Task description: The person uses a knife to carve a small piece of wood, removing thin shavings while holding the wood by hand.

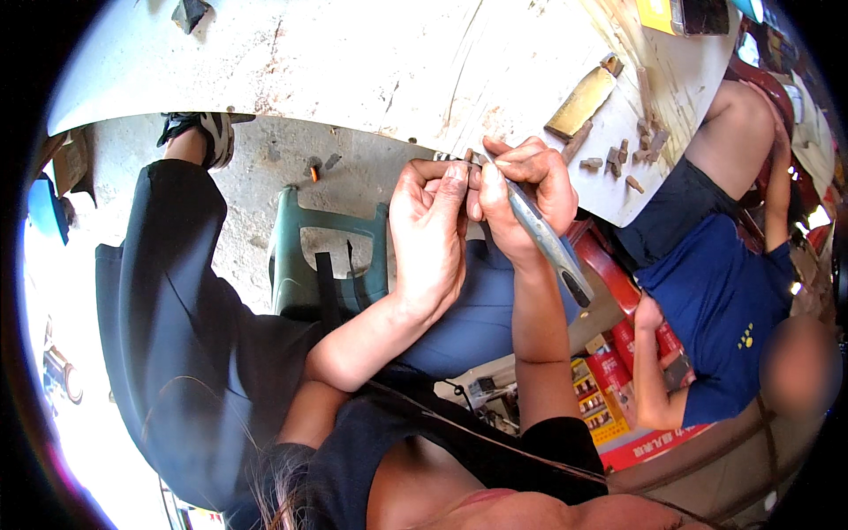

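My left hand is closed in a pinch around a small dark brown piece, mostly covered by the fingers. Against it, my right hand grips a long grey-blue knife, which looks like a utility knife. Its handle slants back toward my wrist, and its front end lies among the fingertips of both hands. The two hands touch just off the near edge of a white table. Where the blade meets the piece is too small to make out.
Several small brown chunks and a yellowish block lie on the table at right. A green plastic stool stands below left. Another person in a blue shirt sits at right, beside red boxes.
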A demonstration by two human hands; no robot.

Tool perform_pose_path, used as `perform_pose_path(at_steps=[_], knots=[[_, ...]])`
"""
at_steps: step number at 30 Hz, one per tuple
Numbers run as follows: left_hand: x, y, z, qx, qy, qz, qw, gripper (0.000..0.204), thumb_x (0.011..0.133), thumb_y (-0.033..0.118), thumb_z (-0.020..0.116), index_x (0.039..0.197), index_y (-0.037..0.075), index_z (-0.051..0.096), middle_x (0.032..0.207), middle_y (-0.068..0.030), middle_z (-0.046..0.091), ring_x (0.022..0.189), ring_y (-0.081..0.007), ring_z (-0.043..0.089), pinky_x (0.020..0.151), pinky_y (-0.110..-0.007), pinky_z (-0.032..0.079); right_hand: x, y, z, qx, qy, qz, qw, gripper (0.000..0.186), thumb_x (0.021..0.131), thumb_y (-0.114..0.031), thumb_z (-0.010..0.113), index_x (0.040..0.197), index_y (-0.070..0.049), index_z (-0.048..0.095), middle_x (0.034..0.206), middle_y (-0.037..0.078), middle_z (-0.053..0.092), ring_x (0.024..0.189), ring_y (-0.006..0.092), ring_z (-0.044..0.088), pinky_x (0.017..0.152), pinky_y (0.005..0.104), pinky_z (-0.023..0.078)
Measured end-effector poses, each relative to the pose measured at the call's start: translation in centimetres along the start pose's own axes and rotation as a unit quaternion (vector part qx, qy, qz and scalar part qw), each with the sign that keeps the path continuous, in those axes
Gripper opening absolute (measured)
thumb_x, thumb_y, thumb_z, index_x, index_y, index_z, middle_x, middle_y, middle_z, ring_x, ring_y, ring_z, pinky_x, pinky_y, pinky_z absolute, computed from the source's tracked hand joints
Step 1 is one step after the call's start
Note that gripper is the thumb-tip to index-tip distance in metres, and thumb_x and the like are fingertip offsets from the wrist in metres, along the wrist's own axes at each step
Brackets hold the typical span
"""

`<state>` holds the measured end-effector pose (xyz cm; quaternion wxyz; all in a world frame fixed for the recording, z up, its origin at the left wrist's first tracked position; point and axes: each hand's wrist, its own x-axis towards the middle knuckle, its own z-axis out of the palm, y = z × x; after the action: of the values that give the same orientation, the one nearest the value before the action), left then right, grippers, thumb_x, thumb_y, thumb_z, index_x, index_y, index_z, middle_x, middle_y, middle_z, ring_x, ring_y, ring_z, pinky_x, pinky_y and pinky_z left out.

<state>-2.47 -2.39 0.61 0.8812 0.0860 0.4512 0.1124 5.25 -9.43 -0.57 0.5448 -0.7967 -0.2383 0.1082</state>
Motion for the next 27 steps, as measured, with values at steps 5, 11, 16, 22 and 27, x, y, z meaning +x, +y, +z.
perform_pose_path(at_steps=[5,11,16,22,27], knots=[[0.04,0.08,0.02,0.013,-0.002,0.001,1.0,0.011,0.096,0.01,0.052,0.097,0.0,0.051,0.081,-0.0047,0.057,0.068,-0.0071,0.05,0.064,-0.021,0.046,0.25,-0.01,-0.27,-0.005,-0.022,-0.012,1.0,0.017,0.073,-0.001,0.068,0.073,0.0,0.051,0.065,0.009,0.058,0.061,0.0186,0.059,0.073,0.0395,0.058],[0.11,-0.01,-0.08,0.016,-0.003,0.0,1.0,0.011,0.096,0.011,0.052,0.097,0.0,0.05,0.081,-0.0051,0.057,0.068,-0.0074,0.05,0.064,-0.021,0.045,0.28,0.19,-0.47,0.016,-0.026,-0.007,1.0,0.018,0.073,0.0,0.068,0.072,0.0,0.051,0.064,0.009,0.057,0.06,0.0183,0.058,0.073,0.0401,0.058],[0.24,0.1,0.0,-0.01,-0.001,-0.003,1.0,0.006,0.096,0.004,0.049,0.095,-0.001,0.046,0.081,-0.01,0.059,0.065,-0.0087,0.05,0.061,-0.022,0.046,-0.05,0.31,-0.65,0.001,-0.054,-0.014,0.998,0.017,0.081,0.001,0.064,0.082,-0.003,0.047,0.071,0.009,0.06,0.068,0.0144,0.054,0.082,0.0425,0.052],[0.08,0.25,0.0,-0.001,0.011,-0.015,1.0,0.006,0.096,0.004,0.048,0.096,-0.001,0.046,0.08,-0.0096,0.059,0.065,-0.0086,0.051,0.062,-0.023,0.046,-0.21,0.36,-0.54,0.005,-0.056,-0.02,0.998,0.017,0.08,0.001,0.064,0.082,-0.002,0.048,0.071,0.009,0.06,0.067,0.0147,0.054,0.082,0.0427,0.053],[0.13,0.1,-0.15,0.012,-0.007,0.0,1.0,0.011,0.096,0.01,0.051,0.096,-0.001,0.051,0.082,-0.0051,0.058,0.068,-0.0075,0.05,0.065,-0.021,0.046,0.23,0.47,-0.37,0.012,-0.031,-0.032,0.999,0.017,0.072,0.0,0.068,0.073,-0.001,0.051,0.063,0.009,0.058,0.059,0.0183,0.057,0.073,0.0404,0.058]])
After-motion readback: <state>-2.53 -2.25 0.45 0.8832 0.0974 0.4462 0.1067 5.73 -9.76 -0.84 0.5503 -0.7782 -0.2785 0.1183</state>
